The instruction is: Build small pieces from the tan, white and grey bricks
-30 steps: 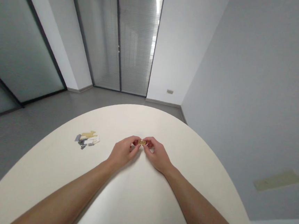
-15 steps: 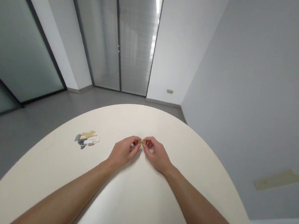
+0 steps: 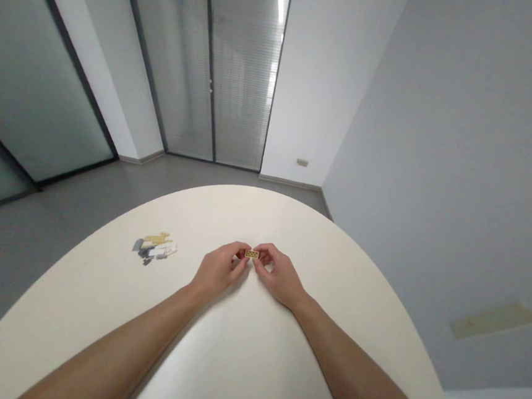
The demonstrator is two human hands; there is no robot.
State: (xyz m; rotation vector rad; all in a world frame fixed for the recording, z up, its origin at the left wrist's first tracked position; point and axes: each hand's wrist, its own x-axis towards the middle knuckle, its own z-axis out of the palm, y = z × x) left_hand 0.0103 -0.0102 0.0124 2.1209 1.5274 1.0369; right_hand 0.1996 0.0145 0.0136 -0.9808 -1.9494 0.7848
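Above the smooth round table (image 3: 243, 359), both hands (image 3: 250, 261) pinch a small tan holed brick (image 3: 251, 254).

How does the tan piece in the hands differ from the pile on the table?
The tan piece is single and pinched between the left hand and right hand; the pile is several loose pieces lying untouched to the left. The piece is tan only; the pile mixes tan, white and grey. Both are small building parts.
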